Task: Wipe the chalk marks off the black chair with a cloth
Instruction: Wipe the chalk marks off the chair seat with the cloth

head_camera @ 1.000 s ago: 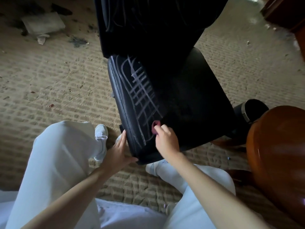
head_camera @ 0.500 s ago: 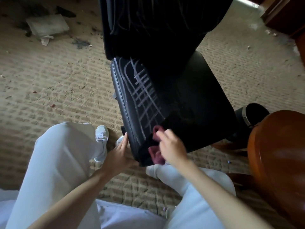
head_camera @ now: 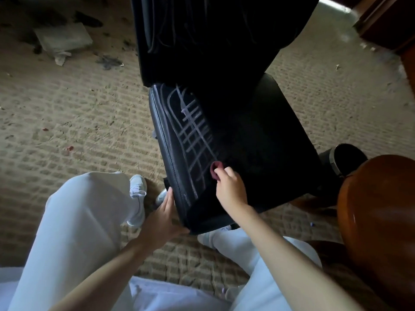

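The black chair (head_camera: 258, 140) stands in front of me, its seat tilted toward my legs. White chalk marks (head_camera: 193, 131) form a grid of crossing lines on the seat's left half, with fainter curved lines on the backrest. My right hand (head_camera: 229, 187) grips a small dark red cloth (head_camera: 215, 168) and holds it against the seat at the lower right end of the grid. Most of the cloth is hidden under my fingers. My left hand (head_camera: 164, 216) rests with straight fingers against the seat's front left corner.
A brown wooden chair (head_camera: 379, 216) stands close at the right. A black cylindrical bin (head_camera: 343, 158) sits behind it beside the black chair. Tan woven carpet (head_camera: 78, 122) covers the floor, with a flat slab and dark debris (head_camera: 62, 39) at the far left.
My right hand pulled the cloth down to the seat's front edge half a second ago, then moved it back up to the lower end of the grid. My left hand stayed at the corner.
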The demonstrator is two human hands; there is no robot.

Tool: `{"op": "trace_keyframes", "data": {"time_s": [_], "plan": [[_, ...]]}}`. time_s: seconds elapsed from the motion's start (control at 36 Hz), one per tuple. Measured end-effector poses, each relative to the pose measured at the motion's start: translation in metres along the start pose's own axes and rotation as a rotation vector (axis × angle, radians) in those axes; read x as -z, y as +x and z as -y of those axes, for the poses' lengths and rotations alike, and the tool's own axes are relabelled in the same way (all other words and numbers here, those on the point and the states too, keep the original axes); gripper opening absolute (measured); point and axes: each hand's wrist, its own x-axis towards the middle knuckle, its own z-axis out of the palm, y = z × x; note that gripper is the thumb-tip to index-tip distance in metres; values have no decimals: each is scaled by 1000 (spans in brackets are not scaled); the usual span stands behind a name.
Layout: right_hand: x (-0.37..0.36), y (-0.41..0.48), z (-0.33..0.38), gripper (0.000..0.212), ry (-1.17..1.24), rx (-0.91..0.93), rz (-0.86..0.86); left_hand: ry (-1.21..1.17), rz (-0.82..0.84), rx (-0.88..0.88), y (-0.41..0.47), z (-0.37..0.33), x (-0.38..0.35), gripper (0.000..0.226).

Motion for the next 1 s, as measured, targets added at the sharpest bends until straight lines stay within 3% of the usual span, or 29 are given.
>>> {"op": "trace_keyframes", "data": {"time_s": [0.22, 0.36, 0.47, 0.53, 0.58, 0.72, 0.92, 1.0], "plan": [[-34, -66, 41, 38, 49, 224, -21, 7, 21, -21, 4, 10, -3, 134], [-45, -94, 51, 27, -15, 500, 107, 23, -4, -66, 0, 19, -6, 102], [-19, -75, 41, 22, 25, 376, -23, -54, -3, -46, -1, 12, -3, 120], [3, -48, 27, 33, 50, 299, -76, -92, -10, -39, -1, 7, -1, 131], [24, -16, 9, 33, 102, 198, -83, -46, -29, -51, -1, 4, 1, 142], [52, 48, -26, 26, -55, -8, -17, -46, -13, 8, 3, 0, 4, 148], [22, 59, -14, 31, -5, -62, 63, -33, -35, 2, 7, 3, 5, 144], [9, 38, 0, 34, 17, 17, 79, -15, -35, 9, 9, 2, 6, 145]]}}
